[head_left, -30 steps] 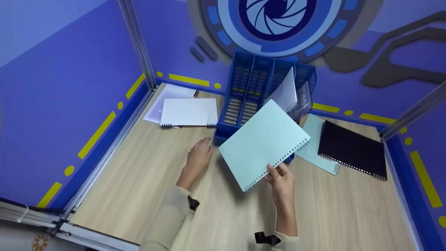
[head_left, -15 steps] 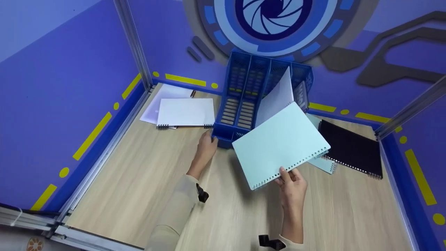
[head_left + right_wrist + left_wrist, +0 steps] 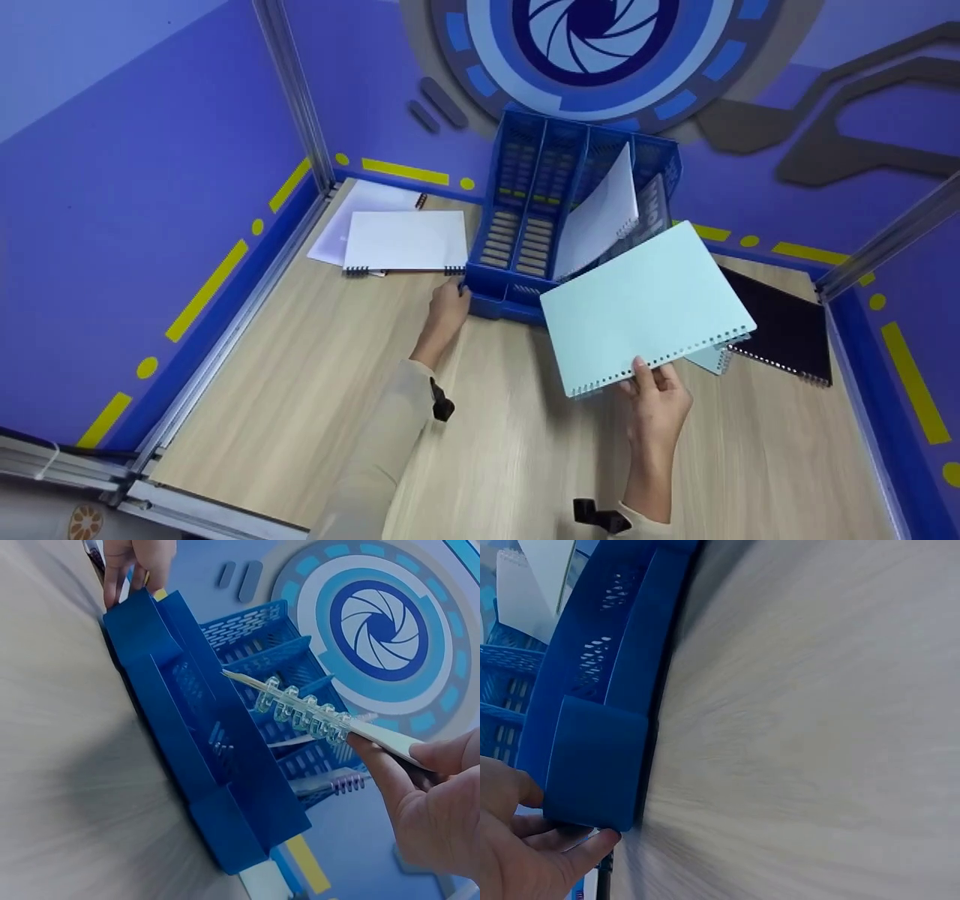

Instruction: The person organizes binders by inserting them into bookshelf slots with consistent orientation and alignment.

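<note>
A mint-green spiral notebook (image 3: 649, 311) is held up at its coil edge by my right hand (image 3: 660, 401), thumb on top and fingers beneath. In the right wrist view its clear coil faces the camera. My left hand (image 3: 448, 307) grips the front left corner of the blue file organizer (image 3: 487, 289), as the left wrist view also shows. A white spiral notebook (image 3: 600, 214) leans in one of the organizer's right-hand slots. Beside it, in the far right slot, stands a dark notebook (image 3: 656, 206) with pale lettering, partly hidden.
White (image 3: 405, 240) and pale purple (image 3: 330, 236) notebooks overlap on the table left of the organizer. To the right lie a black spiral notebook (image 3: 795, 330) and another mint notebook (image 3: 709, 360), mostly covered. Purple panels (image 3: 202, 187) wall in the table.
My right hand has carried the mint notebook rightward, uncovering more of the organizer's front. My left hand has moved from the table beside the organizer to its front left corner.
</note>
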`<state>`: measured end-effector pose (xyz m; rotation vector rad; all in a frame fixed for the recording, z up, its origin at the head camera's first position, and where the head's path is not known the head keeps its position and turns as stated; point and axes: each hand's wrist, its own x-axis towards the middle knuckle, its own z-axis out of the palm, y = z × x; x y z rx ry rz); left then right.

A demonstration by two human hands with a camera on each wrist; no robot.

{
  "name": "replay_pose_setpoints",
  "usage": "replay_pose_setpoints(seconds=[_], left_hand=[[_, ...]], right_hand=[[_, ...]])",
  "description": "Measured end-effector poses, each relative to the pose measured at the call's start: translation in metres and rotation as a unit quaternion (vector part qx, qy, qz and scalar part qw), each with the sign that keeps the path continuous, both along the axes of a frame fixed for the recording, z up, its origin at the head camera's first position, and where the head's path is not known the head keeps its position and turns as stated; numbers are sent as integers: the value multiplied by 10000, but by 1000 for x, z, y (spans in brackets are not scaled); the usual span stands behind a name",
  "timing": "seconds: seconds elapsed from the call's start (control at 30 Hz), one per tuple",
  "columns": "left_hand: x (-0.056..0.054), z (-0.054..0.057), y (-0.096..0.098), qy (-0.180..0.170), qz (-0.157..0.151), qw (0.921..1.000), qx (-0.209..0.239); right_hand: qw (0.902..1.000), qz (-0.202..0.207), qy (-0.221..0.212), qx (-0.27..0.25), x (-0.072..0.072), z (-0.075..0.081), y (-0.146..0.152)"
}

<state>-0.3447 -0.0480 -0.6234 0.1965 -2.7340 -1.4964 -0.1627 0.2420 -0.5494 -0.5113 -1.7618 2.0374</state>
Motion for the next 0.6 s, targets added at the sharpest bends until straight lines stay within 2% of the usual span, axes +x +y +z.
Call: replay_pose_setpoints(seconds=[0.27, 0.43, 0.6], left_hand=[[-8, -2, 3, -318, 184, 9992, -145], [-10, 2, 5, -162, 254, 9975, -633], [-10, 9, 8, 67, 150, 9952, -965]], right_hand=[[9993, -303, 139, -181, -3, 4, 9], [9982, -447, 375, -125, -11, 8, 7], [9961, -610, 638, -34, -20, 14, 4]])
